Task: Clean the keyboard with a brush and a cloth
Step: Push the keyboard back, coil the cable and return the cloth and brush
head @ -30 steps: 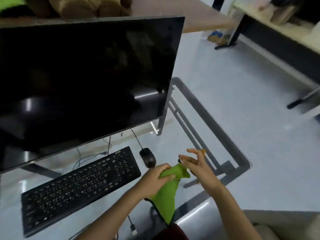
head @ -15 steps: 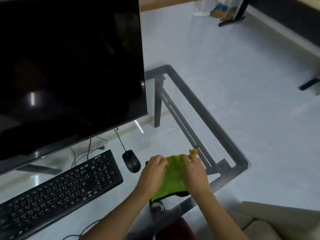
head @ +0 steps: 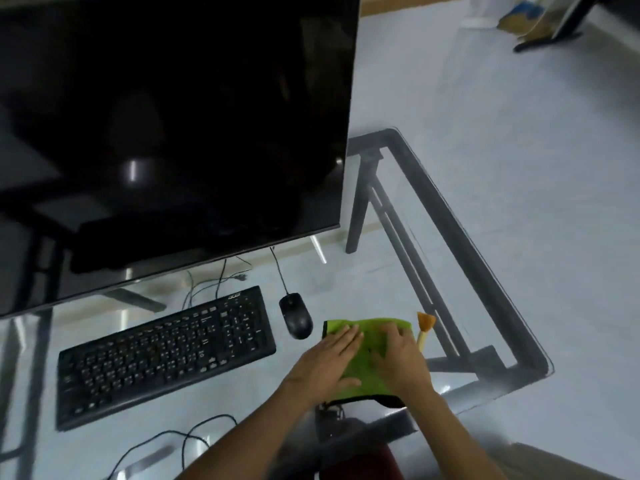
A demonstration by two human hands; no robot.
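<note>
Basically one head view. Green cloth (head: pixel 369 358) lies flat on the glass desk (head: pixel 460 233), right of the mouse (head: pixel 295 315), near the desk's front right corner.

Left hand (head: pixel 325 363) rests palm down on the cloth's left part, fingers straight and close together, tips pointing away from the person and reaching toward the cloth's far left corner. Thumb lies along the near side of the cloth. Holds nothing, just presses flat.

Right hand (head: pixel 400 358) rests palm down on the cloth's right part, fingers extended and slightly spread, tips near the cloth's far edge. Also not gripping, flat on the fabric. A strip of green shows between the two hands; the cloth's near edge, with a dark border, shows under the wrists.

Brush (head: pixel 424 329) lies on the glass just beside the cloth's right edge, next to the right hand's outer side; orange bristle tuft points away from the person, pale handle runs back toward the hand. Cannot tell if the handle touches the hand or the cloth.

Black keyboard (head: pixel 166 351) sits left of the mouse, angled, apart from both hands, its cable looping on the near side. Mouse is between keyboard and cloth, close to the cloth's far left corner but not touching. Dark monitor (head: pixel 173 133) stands behind the keyboard.
</note>
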